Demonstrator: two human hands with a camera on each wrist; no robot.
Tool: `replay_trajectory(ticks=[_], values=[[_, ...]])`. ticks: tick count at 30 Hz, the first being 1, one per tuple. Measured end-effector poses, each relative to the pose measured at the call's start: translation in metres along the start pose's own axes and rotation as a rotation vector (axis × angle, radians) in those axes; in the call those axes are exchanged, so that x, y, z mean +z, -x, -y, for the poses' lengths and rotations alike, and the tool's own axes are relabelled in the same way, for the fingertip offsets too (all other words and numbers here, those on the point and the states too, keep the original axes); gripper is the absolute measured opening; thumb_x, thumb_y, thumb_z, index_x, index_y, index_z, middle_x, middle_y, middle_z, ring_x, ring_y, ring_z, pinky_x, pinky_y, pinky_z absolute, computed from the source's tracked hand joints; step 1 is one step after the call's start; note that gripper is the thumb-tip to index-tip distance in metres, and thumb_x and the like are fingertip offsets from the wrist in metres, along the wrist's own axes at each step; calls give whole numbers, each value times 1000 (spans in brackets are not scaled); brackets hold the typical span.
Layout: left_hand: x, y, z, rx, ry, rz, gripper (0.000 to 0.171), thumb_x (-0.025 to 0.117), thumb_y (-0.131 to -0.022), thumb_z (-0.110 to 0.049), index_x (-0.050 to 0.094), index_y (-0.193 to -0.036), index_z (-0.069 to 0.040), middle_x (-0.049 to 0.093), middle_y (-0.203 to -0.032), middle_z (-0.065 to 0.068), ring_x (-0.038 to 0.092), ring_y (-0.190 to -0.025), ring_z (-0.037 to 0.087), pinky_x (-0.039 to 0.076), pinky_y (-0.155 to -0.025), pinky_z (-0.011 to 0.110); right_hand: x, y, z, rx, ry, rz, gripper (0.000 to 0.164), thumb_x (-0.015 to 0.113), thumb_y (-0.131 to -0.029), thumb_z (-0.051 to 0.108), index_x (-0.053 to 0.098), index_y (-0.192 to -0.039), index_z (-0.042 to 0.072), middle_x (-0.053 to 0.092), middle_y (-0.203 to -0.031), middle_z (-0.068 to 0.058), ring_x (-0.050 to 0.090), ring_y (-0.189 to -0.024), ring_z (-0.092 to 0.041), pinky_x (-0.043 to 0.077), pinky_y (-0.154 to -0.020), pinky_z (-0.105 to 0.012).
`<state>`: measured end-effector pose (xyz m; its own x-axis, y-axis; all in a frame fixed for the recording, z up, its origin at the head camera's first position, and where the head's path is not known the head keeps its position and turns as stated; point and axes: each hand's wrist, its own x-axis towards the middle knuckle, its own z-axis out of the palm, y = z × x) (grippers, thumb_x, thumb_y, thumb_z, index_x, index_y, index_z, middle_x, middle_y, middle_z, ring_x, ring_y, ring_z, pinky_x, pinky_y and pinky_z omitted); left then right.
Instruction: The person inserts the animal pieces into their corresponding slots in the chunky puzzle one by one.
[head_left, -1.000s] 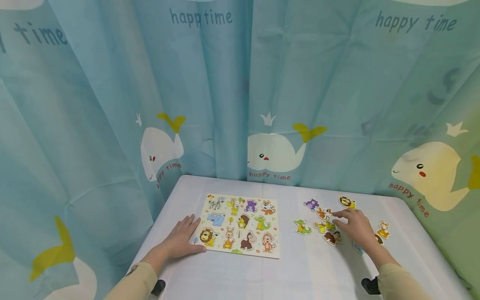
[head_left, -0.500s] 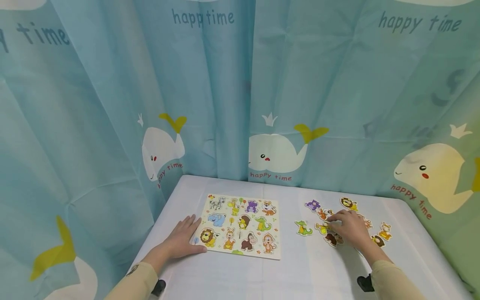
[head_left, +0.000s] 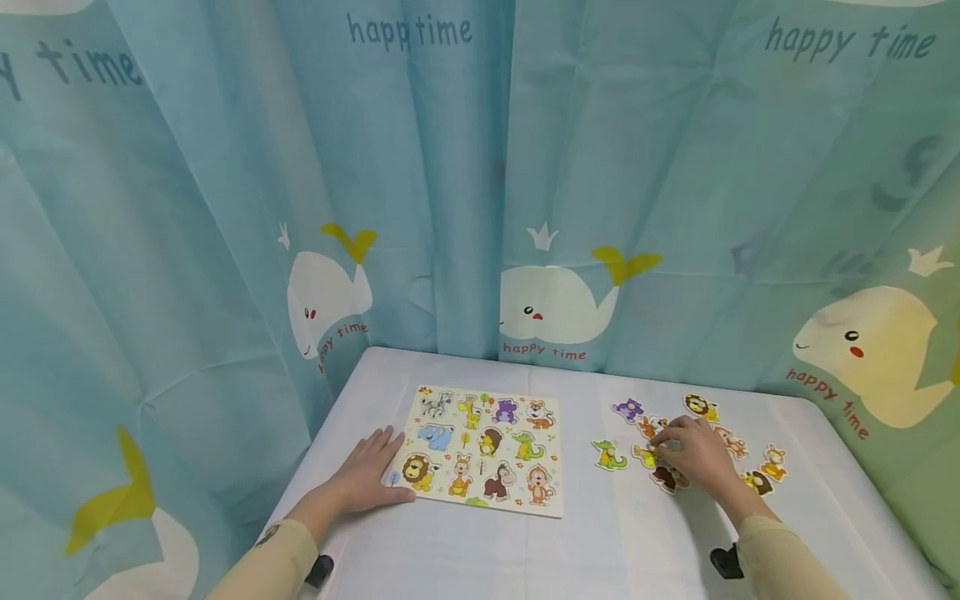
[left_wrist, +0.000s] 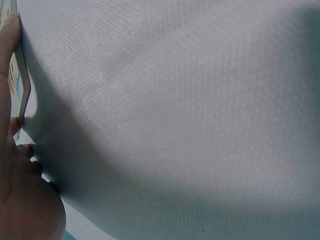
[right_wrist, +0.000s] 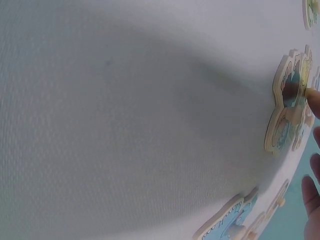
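Observation:
My left hand (head_left: 363, 473) lies with straight fingers along the left edge of a cream animal puzzle board (head_left: 557, 471), thumb at its near left corner. In the left wrist view, the thumb (left_wrist: 6, 42) lies over the board's edge. My right hand (head_left: 701, 454) bends down over a group of wooden animal pieces. Thumb and fingertips pinch the small knob on a giraffe puzzle piece (head_left: 641, 455), partly hidden by the fingers. A gorilla piece (head_left: 667, 478) and a tiger piece (head_left: 650, 426) lie right against it. The right wrist view shows the thumb (right_wrist: 314, 100) at the knob.
Left of the group lies a crocodile piece (head_left: 609, 455); behind are a purple hippo piece (head_left: 627, 410) and a lion piece (head_left: 702, 407). Monkey (head_left: 731, 442), kangaroo (head_left: 775, 463) and hedgehog (head_left: 759, 482) pieces lie to the right. A blue curtain (head_left: 435, 167) hangs behind the table.
My right hand has moved left and down, its fingertips coming to the giraffe piece and uncovering the monkey piece. The left hand has stayed at the board.

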<state>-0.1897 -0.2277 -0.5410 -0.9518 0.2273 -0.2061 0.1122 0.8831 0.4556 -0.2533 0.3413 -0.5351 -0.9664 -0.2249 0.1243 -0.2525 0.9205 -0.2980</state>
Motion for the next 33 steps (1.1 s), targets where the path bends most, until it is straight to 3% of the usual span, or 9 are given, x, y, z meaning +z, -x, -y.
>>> replay_trajectory(ticks=[22, 33], values=[[1, 0, 0, 5, -22, -1, 111, 79, -79, -62, 30, -161, -5, 18, -168, 21, 11, -155, 40, 11, -125, 57, 4, 0, -1, -18, 11, 9, 4, 81, -88, 19, 82, -92, 18, 66, -100, -8, 54, -101, -37, 46, -78, -56], [0, 1, -1, 9, -22, -4, 111, 79, -79, -61, 30, -161, -4, 18, -168, 21, 12, -155, 40, 10, -126, 56, 9, -3, 4, -51, -1, -49, 6, 80, -88, 19, 81, -93, 17, 68, -101, -10, 58, -99, -38, 49, -81, -56]])
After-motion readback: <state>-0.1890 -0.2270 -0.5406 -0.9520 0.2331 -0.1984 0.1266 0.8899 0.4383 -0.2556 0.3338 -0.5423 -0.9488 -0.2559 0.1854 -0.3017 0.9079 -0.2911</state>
